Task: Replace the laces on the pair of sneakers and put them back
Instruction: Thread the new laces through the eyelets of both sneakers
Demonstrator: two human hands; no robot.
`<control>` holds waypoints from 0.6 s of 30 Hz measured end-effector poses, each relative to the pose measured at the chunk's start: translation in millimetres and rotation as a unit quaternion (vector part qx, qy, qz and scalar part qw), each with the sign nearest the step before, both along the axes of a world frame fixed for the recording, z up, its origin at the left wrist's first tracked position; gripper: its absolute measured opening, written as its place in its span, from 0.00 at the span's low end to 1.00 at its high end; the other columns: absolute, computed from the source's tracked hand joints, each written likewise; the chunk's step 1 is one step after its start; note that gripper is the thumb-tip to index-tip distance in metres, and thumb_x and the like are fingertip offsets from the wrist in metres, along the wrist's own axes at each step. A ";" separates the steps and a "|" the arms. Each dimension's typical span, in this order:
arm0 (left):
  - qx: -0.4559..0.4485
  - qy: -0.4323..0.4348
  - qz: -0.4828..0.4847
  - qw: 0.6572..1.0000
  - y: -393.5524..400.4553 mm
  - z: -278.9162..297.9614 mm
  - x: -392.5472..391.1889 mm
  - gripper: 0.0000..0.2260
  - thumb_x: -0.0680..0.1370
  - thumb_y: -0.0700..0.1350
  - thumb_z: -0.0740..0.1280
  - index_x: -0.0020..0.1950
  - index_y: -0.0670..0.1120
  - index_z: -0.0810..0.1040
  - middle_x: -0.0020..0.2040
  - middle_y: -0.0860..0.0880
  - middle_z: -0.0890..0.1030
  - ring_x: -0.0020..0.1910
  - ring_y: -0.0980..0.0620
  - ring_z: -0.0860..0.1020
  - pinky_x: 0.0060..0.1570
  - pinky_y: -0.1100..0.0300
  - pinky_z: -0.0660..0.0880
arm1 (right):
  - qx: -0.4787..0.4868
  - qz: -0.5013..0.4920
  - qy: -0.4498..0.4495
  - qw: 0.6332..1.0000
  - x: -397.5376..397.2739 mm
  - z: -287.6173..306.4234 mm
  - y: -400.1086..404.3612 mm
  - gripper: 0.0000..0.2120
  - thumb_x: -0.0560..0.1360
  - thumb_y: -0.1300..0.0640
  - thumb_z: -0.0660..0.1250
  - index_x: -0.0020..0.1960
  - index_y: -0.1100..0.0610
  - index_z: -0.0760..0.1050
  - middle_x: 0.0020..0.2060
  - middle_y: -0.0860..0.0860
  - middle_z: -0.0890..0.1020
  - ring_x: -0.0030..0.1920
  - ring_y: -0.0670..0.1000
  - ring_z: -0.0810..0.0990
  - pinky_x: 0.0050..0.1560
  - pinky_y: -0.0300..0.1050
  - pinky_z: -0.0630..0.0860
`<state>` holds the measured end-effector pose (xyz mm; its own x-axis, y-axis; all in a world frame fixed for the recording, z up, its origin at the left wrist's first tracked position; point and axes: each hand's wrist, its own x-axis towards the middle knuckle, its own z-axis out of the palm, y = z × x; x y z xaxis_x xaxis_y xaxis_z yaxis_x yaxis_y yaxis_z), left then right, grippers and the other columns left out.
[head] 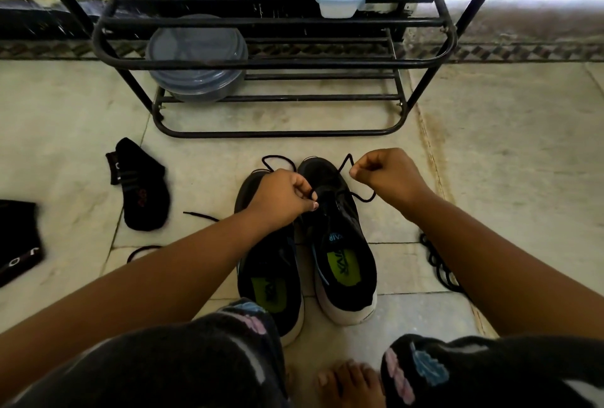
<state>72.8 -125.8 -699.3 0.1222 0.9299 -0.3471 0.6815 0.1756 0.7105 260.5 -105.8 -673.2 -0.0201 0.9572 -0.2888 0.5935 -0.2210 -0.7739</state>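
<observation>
Home entryway, tiled floor (490, 146), metal shoe rack (271, 61) (food tubs on it), socks (143, 185)

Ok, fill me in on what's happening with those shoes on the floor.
A person is lacing the right-hand sneaker of a black pair standing side by side on the floor in front of a black metal rack. The left hand pinches the black lace near the eyelets, and the right hand holds its other end pulled up. The left-hand sneaker is partly hidden by the arm. A black sock lies nearby.

Pale tiled floor (490, 146) — black metal rack (274, 61) standing against the wall

Bright light is spilling in at the upper right, glaring across a patterned border strip (523, 50) along the floor's edge.
</observation>
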 end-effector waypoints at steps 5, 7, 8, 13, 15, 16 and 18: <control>-0.005 0.008 -0.007 1.000 -0.6 -0.6 -1.6 0.04 0.70 0.40 0.75 0.44 0.44 0.84 0.35 0.49 0.83 0.31 0.63 0.77 0.31 0.78 0.69 | 0.002 0.008 -0.014 1.000 -1.6 -1.2 -0.5 0.05 0.75 0.59 0.69 0.44 0.60 0.82 0.37 0.50 0.81 0.39 0.44 0.77 0.38 0.33 0.70; -0.005 0.012 -0.013 1.000 -0.7 -0.7 -1.0 0.03 0.71 0.40 0.74 0.44 0.45 0.84 0.34 0.50 0.81 0.30 0.63 0.76 0.31 0.78 0.69 | 0.002 0.001 -0.024 1.000 -0.7 -1.9 -0.1 0.05 0.75 0.59 0.69 0.45 0.60 0.82 0.40 0.52 0.82 0.42 0.47 0.78 0.41 0.37 0.71; -0.004 0.013 -0.015 1.000 -0.9 -1.4 -0.4 0.03 0.71 0.40 0.74 0.44 0.45 0.84 0.35 0.50 0.82 0.31 0.63 0.77 0.33 0.77 0.70 | 0.001 -0.008 -0.035 0.999 -0.1 -2.5 0.5 0.05 0.75 0.60 0.69 0.45 0.60 0.83 0.40 0.53 0.82 0.42 0.48 0.78 0.42 0.38 0.71; -0.002 0.013 -0.016 1.000 -1.8 -6.2 2.5 0.03 0.71 0.41 0.74 0.43 0.47 0.84 0.40 0.48 0.85 0.40 0.55 0.82 0.49 0.59 0.79 | 0.025 -0.037 -0.114 0.992 1.0 -2.3 3.3 0.06 0.74 0.61 0.67 0.42 0.55 0.82 0.38 0.50 0.81 0.42 0.49 0.80 0.42 0.38 0.71; -0.007 0.013 -0.023 1.000 -0.1 -5.8 1.5 0.03 0.72 0.42 0.74 0.45 0.46 0.84 0.40 0.48 0.85 0.41 0.54 0.82 0.50 0.57 0.79 | 0.023 -0.027 -0.109 0.993 -0.3 0.0 3.9 0.07 0.74 0.62 0.67 0.41 0.55 0.82 0.37 0.49 0.80 0.42 0.48 0.79 0.42 0.38 0.71; -0.011 0.015 -0.033 0.999 1.1 -5.4 0.3 0.04 0.72 0.42 0.73 0.46 0.45 0.84 0.41 0.47 0.85 0.42 0.53 0.82 0.51 0.55 0.79 | 0.016 -0.017 -0.099 0.995 -0.9 0.6 3.9 0.07 0.74 0.63 0.67 0.41 0.56 0.82 0.37 0.49 0.80 0.42 0.47 0.79 0.43 0.38 0.71; -0.019 0.020 -0.056 0.998 3.0 -4.0 -2.3 0.06 0.74 0.43 0.72 0.48 0.43 0.85 0.42 0.45 0.84 0.44 0.51 0.82 0.52 0.54 0.78 | 0.002 0.012 -0.086 0.996 -1.7 1.1 3.2 0.06 0.74 0.63 0.68 0.43 0.59 0.83 0.38 0.49 0.81 0.43 0.46 0.79 0.43 0.37 0.71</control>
